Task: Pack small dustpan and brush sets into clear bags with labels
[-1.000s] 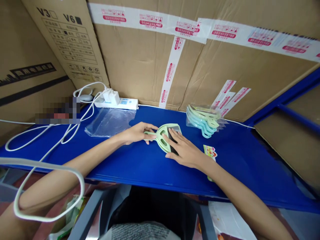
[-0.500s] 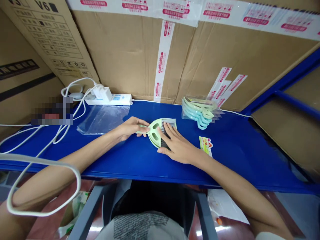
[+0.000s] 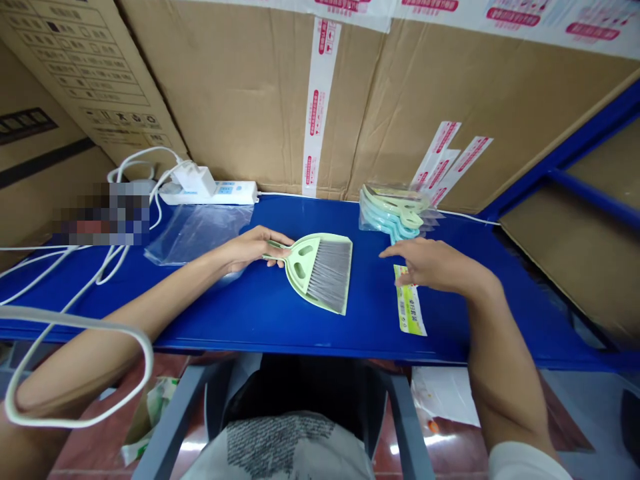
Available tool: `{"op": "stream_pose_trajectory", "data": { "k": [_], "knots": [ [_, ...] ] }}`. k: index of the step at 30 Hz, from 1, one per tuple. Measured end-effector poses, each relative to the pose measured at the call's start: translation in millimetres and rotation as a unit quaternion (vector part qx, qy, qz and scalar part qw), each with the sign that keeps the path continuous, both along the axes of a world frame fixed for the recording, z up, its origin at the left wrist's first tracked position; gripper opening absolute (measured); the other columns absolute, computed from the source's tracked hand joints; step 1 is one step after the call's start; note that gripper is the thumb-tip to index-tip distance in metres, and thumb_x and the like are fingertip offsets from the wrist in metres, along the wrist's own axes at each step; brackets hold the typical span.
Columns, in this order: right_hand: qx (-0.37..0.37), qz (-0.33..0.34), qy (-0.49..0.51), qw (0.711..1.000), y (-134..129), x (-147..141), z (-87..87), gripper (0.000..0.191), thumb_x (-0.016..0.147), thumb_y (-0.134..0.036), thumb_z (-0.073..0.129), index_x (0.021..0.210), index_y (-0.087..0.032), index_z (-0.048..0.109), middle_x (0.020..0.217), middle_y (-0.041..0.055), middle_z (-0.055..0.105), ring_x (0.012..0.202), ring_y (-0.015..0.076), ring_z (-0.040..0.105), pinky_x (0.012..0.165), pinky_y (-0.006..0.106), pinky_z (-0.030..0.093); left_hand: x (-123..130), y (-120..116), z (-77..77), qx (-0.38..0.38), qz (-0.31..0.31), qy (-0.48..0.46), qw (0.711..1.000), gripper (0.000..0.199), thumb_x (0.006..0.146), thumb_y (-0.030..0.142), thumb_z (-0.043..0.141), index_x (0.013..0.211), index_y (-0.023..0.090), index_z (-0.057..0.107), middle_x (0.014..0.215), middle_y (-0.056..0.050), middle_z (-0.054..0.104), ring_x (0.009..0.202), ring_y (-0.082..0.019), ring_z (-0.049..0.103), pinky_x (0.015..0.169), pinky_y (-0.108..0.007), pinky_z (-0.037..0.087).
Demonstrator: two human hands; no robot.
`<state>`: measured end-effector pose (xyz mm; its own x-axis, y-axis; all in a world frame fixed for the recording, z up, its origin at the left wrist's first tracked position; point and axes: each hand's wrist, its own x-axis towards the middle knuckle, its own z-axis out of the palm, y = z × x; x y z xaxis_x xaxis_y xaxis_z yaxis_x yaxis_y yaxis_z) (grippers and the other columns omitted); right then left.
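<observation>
A pale green dustpan (image 3: 345, 293) with a grey-bristled brush (image 3: 330, 270) lying in it rests over the blue table, bristles facing right. My left hand (image 3: 255, 247) is closed round their handles at the left end. My right hand (image 3: 433, 267) is over a yellow-green printed card (image 3: 411, 310), with fingers apart and pointing left; its fingertips overlap the card's upper end. Whether they touch the card is unclear. Behind that hand, several bagged green and blue brush sets (image 3: 395, 210) lie stacked.
Clear plastic bags (image 3: 200, 233) lie at the left, before a white power strip (image 3: 230, 192) with a plug and cables. Cardboard (image 3: 250, 100) stands along the back of the blue table (image 3: 280, 327). A white cable loop (image 3: 145, 360) hangs over my left forearm.
My right hand has left the brush bristles and moved right to the card. The dustpan and brush now show in full, held by my left hand.
</observation>
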<state>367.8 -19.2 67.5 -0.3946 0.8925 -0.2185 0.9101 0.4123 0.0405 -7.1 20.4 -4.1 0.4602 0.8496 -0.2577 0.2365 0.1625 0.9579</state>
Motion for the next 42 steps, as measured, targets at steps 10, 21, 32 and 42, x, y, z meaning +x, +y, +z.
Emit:
{"op": "stream_pose_trajectory", "data": {
  "k": [10, 21, 32, 42],
  "knots": [
    [-0.055, 0.003, -0.085, 0.995, 3.5, -2.4, -7.8, 0.026, 0.074, -0.008, 0.086, 0.093, -0.022, 0.076, 0.099, 0.0054, 0.073, 0.103, 0.027, 0.071, 0.064, 0.029, 0.035, -4.4, 4.2, -3.8, 0.127, -0.002, 0.115, 0.985, 0.04, 0.083, 0.043, 0.084, 0.111, 0.014, 0.086, 0.093, -0.011, 0.081, 0.079, -0.021, 0.069, 0.065, -0.029, 0.049],
    [-0.128, 0.042, -0.006, 0.991, 15.0, 1.7, -13.5, 0.016, 0.07, -0.01, 0.076, 0.077, -0.024, 0.075, 0.088, 0.0013, 0.078, 0.098, 0.0257, 0.07, 0.071, 0.029, 0.042, 21.5, -28.6, 1.5, 0.539, -0.2, 0.102, 0.812, 0.032, 0.098, 0.043, 0.079, 0.122, 0.023, 0.084, 0.126, -0.013, 0.076, 0.131, -0.032, 0.053, 0.115, -0.051, 0.048],
    [-0.234, 0.1, 0.338, 0.906, 9.5, 10.9, 17.5, 0.034, 0.095, -0.046, 0.075, 0.116, -0.023, 0.086, 0.089, 0.0039, 0.078, 0.071, 0.0158, 0.067, 0.066, 0.029, 0.051, 31.1, -34.4, -17.3, 0.576, -0.217, 0.14, 0.775, 0.036, 0.104, 0.043, 0.07, 0.132, 0.022, 0.081, 0.131, -0.017, 0.07, 0.125, -0.032, 0.059, 0.112, -0.052, 0.052],
    [-0.148, -0.116, 0.612, 0.768, 23.5, -45.1, -47.9, 0.038, 0.067, -0.042, 0.097, 0.091, -0.018, 0.08, 0.08, 0.0057, 0.082, 0.072, 0.0187, 0.073, 0.066, 0.029, 0.055, 33.7, -38.7, -21.1, 0.629, -0.202, 0.174, 0.73, 0.038, 0.106, 0.043, 0.066, 0.132, 0.018, 0.08, 0.131, -0.018, 0.067, 0.129, -0.034, 0.06, 0.112, -0.051, 0.054]
  ]
}}
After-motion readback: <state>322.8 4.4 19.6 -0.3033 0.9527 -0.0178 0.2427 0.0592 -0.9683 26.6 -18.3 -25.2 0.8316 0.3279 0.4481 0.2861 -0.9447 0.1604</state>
